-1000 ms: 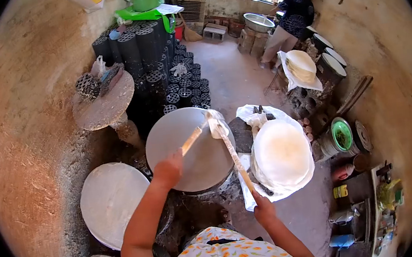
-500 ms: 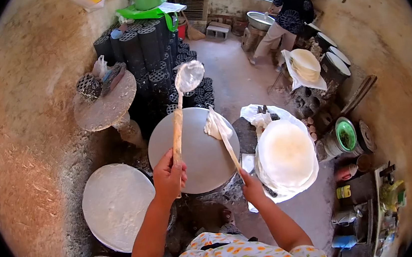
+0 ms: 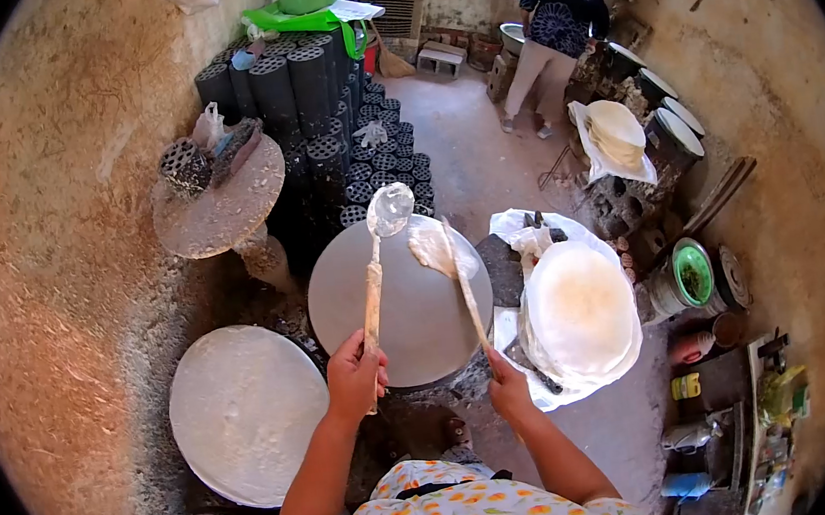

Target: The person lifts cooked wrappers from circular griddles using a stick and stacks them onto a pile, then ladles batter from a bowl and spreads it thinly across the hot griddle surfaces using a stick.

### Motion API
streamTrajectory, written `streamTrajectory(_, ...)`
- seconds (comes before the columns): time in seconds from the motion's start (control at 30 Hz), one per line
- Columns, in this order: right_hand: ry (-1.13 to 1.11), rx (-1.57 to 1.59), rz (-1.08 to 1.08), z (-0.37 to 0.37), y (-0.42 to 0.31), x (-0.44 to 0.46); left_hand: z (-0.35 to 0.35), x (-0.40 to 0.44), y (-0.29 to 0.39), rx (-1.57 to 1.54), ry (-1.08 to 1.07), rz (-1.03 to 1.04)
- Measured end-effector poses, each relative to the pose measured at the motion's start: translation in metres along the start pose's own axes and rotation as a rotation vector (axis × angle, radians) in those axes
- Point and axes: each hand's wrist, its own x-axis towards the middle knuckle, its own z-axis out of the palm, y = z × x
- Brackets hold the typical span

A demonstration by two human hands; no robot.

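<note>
My left hand (image 3: 356,376) is closed round the wooden handle of a ladle (image 3: 373,302). The ladle's batter-smeared bowl shows over the far edge of a round, flat griddle (image 3: 379,321). In my right hand (image 3: 507,385) is the handle of a thin wooden spreader (image 3: 469,302). Its blade lies against a pale lump of batter (image 3: 429,246) on the griddle's far right part. To the right, thin round pancakes (image 3: 583,305) lie stacked on white plastic sheeting. On my left stands a wide round vessel (image 3: 246,416) with a whitish surface.
Black perforated coal briquettes (image 3: 290,99) are piled beyond the griddle on the left, near a round slab (image 3: 226,202) on a support. Another person (image 3: 560,31) stands at the back right. A second pancake stack (image 3: 615,134) and a green basin (image 3: 693,271) are on the right.
The ladle's bowl has come down and right. The spreader's blade has moved slightly right, and the batter patch looks broader. The person at the back has straightened and shifted left.
</note>
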Motion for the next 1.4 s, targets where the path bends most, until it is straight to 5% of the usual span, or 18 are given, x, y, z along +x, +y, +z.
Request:
streamTrajectory(0.07, -0.188, -0.017, 0.157, 0.012, -0.028, 0.024, -0.003, -0.001, 0.001, -0.021, 0.007, 0.008)
streamTrajectory(0.37, -0.492, -0.227, -0.039, 0.041, -0.087, 0.040, -0.020, -0.006, 0.008, -0.069, 0.090, 0.013)
streamTrajectory(0.43, -0.458, -0.212, -0.176, 0.025, -0.064, 0.027, -0.023, -0.007, 0.013, -0.072, 0.093, -0.007)
streamTrajectory(0.5, -0.407, -0.129, 0.008, 0.003, -0.045, 0.030, -0.025, -0.008, 0.014, -0.063, 0.105, -0.002)
streamTrajectory(0.57, -0.107, -0.130, -0.153, 0.006, -0.010, 0.056, -0.029, -0.009, 0.014, -0.052, 0.118, -0.006)
streamTrajectory(0.67, -0.155, -0.058, -0.058, 0.020, -0.026, 0.091, -0.045, -0.010, 0.018, -0.785, -0.134, -0.120)
streamTrajectory(0.77, -0.529, -0.112, 0.131, 0.017, -0.075, 0.071, -0.030, -0.029, 0.039, -0.848, -0.119, 0.029)
streamTrajectory(0.83, -0.504, -0.140, -0.191, 0.010, -0.049, 0.050, -0.023, -0.035, 0.046, -0.708, -0.015, 0.052)
streamTrajectory(1.07, -0.338, -0.095, -0.079, -0.001, -0.041, 0.107, -0.001, -0.033, 0.031, -0.500, 0.156, 0.061)
streamTrajectory(1.13, -0.647, -0.050, -0.065, 0.005, -0.043, 0.113, 0.007, -0.036, 0.033, -0.495, 0.204, 0.056)
streamTrajectory(1.3, -0.764, 0.088, -0.161, -0.033, -0.008, 0.106, 0.010, -0.042, 0.030, -0.409, 0.233, 0.111)
streamTrajectory(1.37, -0.537, 0.065, 0.040, -0.031, -0.019, 0.126, 0.017, -0.043, 0.030, -0.376, 0.233, 0.124)
streamTrajectory(1.4, -0.489, 0.015, -0.075, -0.029, -0.027, 0.135, 0.024, -0.041, 0.030, -0.403, 0.248, 0.117)
